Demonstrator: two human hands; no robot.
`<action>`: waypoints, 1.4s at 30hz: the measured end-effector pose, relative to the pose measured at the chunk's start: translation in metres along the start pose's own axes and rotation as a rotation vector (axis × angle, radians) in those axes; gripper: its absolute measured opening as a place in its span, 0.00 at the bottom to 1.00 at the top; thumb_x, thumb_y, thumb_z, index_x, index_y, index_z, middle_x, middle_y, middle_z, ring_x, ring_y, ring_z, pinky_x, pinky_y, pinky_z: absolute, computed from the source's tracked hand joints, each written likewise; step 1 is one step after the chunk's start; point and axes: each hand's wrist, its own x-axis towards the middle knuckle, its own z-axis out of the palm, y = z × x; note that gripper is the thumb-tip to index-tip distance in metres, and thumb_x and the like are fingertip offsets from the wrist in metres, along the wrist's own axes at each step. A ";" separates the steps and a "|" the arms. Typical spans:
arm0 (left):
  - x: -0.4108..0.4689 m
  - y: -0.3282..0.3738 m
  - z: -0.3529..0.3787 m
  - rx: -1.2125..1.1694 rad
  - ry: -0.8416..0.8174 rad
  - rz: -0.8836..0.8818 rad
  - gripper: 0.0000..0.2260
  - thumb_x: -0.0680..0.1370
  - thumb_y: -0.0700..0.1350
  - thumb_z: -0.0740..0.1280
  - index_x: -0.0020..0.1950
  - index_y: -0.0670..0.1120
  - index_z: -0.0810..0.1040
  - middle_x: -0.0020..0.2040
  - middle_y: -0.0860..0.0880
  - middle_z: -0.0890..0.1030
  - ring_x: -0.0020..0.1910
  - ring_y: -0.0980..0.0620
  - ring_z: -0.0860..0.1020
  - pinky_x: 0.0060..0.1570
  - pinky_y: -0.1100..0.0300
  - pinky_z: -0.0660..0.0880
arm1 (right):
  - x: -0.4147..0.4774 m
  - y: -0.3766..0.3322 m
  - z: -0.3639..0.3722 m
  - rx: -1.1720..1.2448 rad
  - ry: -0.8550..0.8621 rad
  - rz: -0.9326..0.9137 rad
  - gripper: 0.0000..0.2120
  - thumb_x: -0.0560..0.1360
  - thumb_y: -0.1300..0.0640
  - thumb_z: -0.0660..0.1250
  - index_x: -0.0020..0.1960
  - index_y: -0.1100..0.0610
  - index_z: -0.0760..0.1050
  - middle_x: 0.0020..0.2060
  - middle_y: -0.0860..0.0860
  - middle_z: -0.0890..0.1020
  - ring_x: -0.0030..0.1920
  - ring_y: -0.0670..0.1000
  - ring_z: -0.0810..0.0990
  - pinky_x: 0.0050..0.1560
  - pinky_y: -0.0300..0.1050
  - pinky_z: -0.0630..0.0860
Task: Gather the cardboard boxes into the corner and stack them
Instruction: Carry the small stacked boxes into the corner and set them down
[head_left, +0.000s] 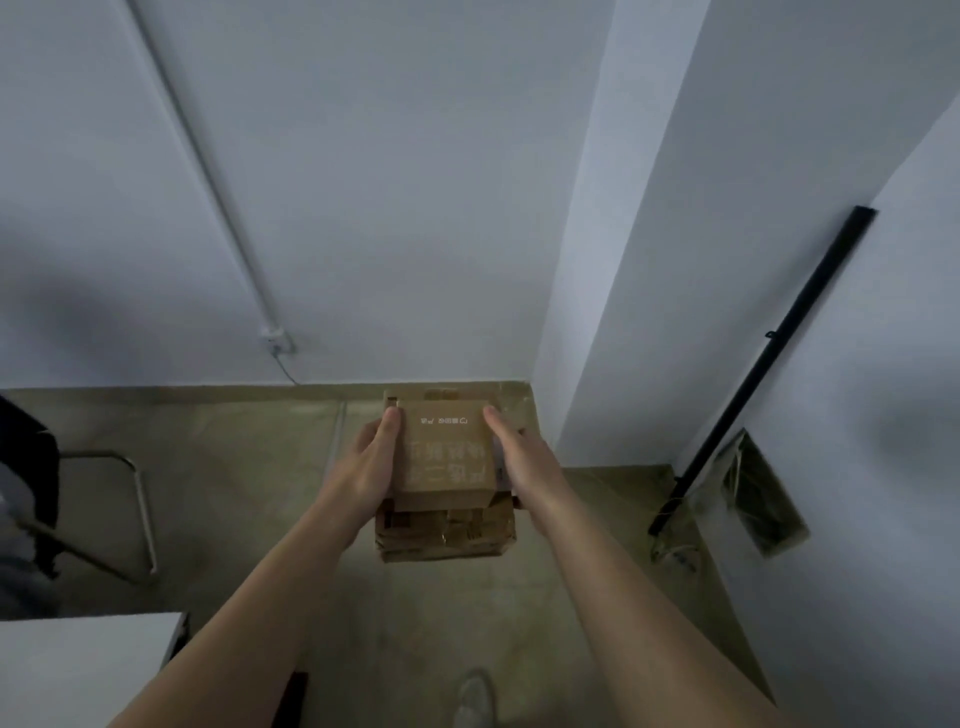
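A small brown cardboard box (447, 452) with pale printed lettering on its top is held between both my hands, above a stack of boxes on the floor in the wall corner. My left hand (371, 457) presses its left side and my right hand (519, 457) presses its right side. Under it, the lower boxes of the stack (447, 535) show taped, crumpled fronts. A larger box (506, 402) shows behind the held one, against the wall.
White walls meet just right of the stack. A black rod (769, 364) leans on the right wall beside a wall opening (763, 493). A metal-framed chair (104, 509) stands at left, a white tabletop (78, 670) at lower left. My shoe (475, 696) is below.
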 end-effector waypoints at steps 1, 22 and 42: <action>0.016 0.009 0.000 -0.016 0.008 -0.004 0.31 0.80 0.73 0.52 0.72 0.54 0.74 0.66 0.47 0.78 0.63 0.45 0.77 0.61 0.46 0.76 | 0.015 -0.012 0.002 0.003 -0.012 -0.004 0.55 0.53 0.10 0.61 0.67 0.45 0.79 0.61 0.47 0.85 0.61 0.55 0.84 0.65 0.61 0.79; 0.322 0.087 -0.044 -0.057 -0.138 -0.115 0.31 0.81 0.69 0.59 0.78 0.51 0.71 0.67 0.47 0.76 0.60 0.46 0.76 0.51 0.50 0.76 | 0.248 -0.164 0.078 -0.051 0.072 0.047 0.33 0.76 0.26 0.61 0.61 0.52 0.83 0.56 0.49 0.86 0.54 0.49 0.84 0.48 0.44 0.77; 0.575 -0.009 0.023 -0.005 -0.253 -0.330 0.32 0.78 0.61 0.71 0.78 0.51 0.67 0.66 0.46 0.75 0.53 0.50 0.77 0.41 0.55 0.75 | 0.506 -0.076 0.123 0.041 0.120 0.314 0.23 0.78 0.42 0.71 0.66 0.55 0.74 0.61 0.52 0.79 0.61 0.56 0.79 0.66 0.61 0.78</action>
